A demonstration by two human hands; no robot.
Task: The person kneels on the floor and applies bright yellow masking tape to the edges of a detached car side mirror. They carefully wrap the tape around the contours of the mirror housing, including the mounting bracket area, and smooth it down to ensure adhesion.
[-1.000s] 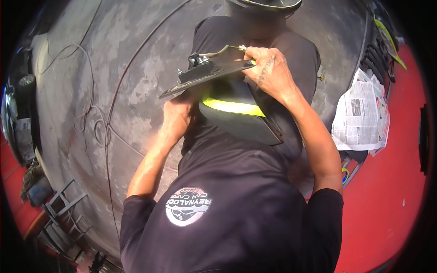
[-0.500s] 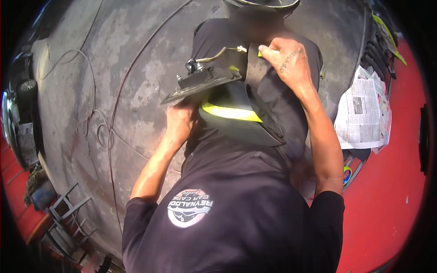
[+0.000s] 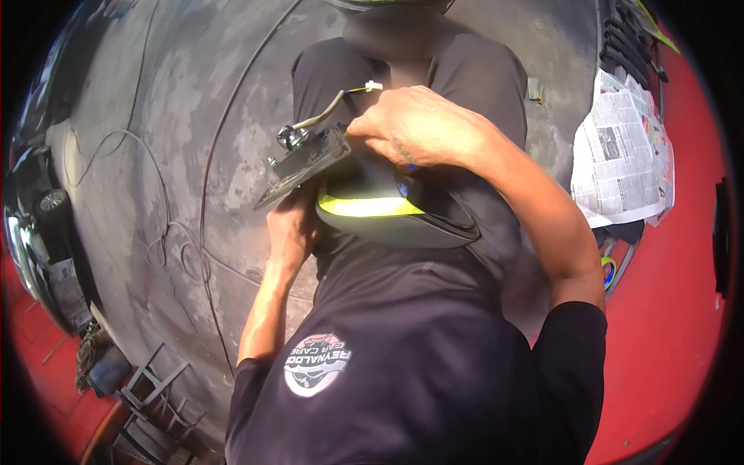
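A car side mirror (image 3: pixel 387 232) rests across my lap, its dark housing crossed by a bright yellow-green band (image 3: pixel 368 206). Its black mounting base (image 3: pixel 306 164), with bolts standing out, tilts up toward the left. From the base a cable (image 3: pixel 322 116) bends up to a small white connector (image 3: pixel 373 86). My left hand (image 3: pixel 291 226) is closed around the mirror just under the base, its fingertips hidden. Over the mirror's far side, beside the base, my right hand (image 3: pixel 415 128) has its fingers curled; whatever they hold is out of sight.
Newspaper sheets (image 3: pixel 620 159) lie at the right, by a red surface (image 3: pixel 659 333). Hoses or cords (image 3: pixel 206 170) wind over the grey floor at the left. A metal frame (image 3: pixel 155 380) stands lower left, and the rim of a round container (image 3: pixel 387 6) shows beyond my knees.
My right hand, earlier raised with a small yellow-green bit at its thumb, has come down and left to the mirror. Mirror and left hand have shifted slightly left in the view.
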